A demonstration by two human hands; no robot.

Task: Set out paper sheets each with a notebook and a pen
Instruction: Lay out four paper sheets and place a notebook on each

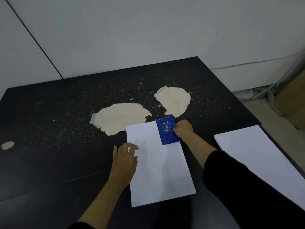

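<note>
A white paper sheet [160,169] lies on the black table [49,123] in front of me. A small blue spiral notebook [167,129] rests at the sheet's far right corner, and my right hand [183,129] grips its right edge. My left hand [124,158] lies flat with fingers spread at the sheet's left edge, fingertips touching the paper. A second stack of white paper sheets [257,159] lies at the table's right edge. No pen is in view.
Two large beige patches [121,117] [174,100] of peeled surface mark the table beyond the sheet, and a small one [7,145] sits at the far left. A white wall stands behind. Metal legs and a cardboard box [290,100] are on the floor at the right.
</note>
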